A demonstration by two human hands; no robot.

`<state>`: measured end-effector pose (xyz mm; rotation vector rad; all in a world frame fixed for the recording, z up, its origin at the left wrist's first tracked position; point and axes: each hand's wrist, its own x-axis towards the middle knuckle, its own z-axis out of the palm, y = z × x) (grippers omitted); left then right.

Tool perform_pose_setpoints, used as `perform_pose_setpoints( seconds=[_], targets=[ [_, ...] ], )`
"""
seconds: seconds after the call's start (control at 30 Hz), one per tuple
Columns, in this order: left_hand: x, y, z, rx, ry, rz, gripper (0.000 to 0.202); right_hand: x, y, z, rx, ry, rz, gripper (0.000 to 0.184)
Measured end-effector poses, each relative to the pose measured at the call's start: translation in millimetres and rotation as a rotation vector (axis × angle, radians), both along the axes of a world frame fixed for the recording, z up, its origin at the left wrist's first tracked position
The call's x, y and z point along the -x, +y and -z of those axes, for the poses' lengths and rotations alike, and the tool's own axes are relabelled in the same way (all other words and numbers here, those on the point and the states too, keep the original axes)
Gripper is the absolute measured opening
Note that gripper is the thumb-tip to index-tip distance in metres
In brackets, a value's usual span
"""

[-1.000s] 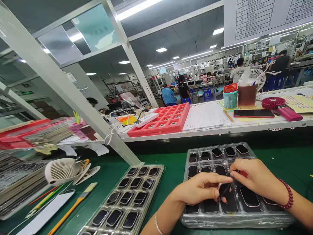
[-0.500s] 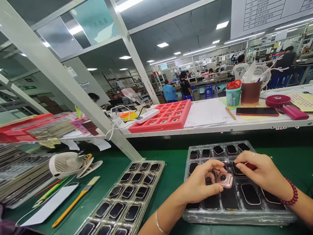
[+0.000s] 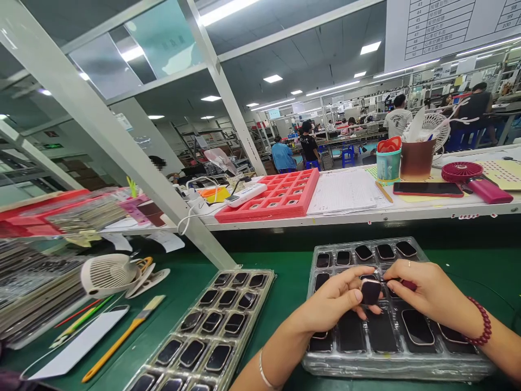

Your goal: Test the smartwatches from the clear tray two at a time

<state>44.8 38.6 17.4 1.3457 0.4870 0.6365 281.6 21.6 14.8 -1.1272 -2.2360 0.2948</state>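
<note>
My left hand (image 3: 340, 296) pinches a smartwatch body (image 3: 370, 292) without a strap, its black screen turned up. It is held over a clear plastic tray (image 3: 386, 363) with several other watch bodies in its pockets. My right hand (image 3: 427, 288), fingers closed, is just right of that watch. From its grip shows the dark red end of a slim tool (image 3: 408, 284); my fingers hide most of it, so its kind cannot be made out. Left of my arms lies a second tray (image 3: 244, 326) filled with watch bodies.
A wooden-handled brush (image 3: 122, 336), a white card-like sheet (image 3: 81, 347) and a white fan (image 3: 108, 276) lie at left. A slanted metal post (image 3: 179, 201) rises between the benches. On the shelf are a red foam tray (image 3: 266, 212), papers (image 3: 345, 190), a phone (image 3: 427, 189) and cups (image 3: 388, 165).
The watch in my left hand has turned over, from its pink sensor back to its black screen. My right hand has shifted slightly left and down, nearer to it.
</note>
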Motion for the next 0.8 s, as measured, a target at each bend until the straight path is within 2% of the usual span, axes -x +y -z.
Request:
perform_pose_setpoints(
  seconds=[0.47, 0.6, 0.67, 0.77, 0.8],
  targets=[
    [1.1, 1.3, 3.0, 0.052, 0.008, 0.033, 0.053, 1.8, 0.5, -0.7, 0.042, -0.055, 0.04, 0.015],
    [2.2, -0.1, -0.4, 0.005, 0.041, 0.028, 0.053, 2.7, 0.7, -1.4, 0.026, -0.052, 0.034, 0.015],
    [4.3, -2.9, -5.3, -0.071, 0.106, 0.108, 0.048, 3.3, 1.2, -2.3, 0.009, -0.054, 0.04, 0.016],
    [7.6, -9.2, -13.2, -0.221, 0.237, 0.326, 0.043, 4.6, 1.3, -3.7, -0.04, -0.033, 0.066, 0.018],
    [8.3, -11.0, -14.9, -0.256, 0.26, 0.359, 0.044, 5.1, 1.2, -4.2, -0.06, -0.027, 0.077, 0.018]
  ],
)
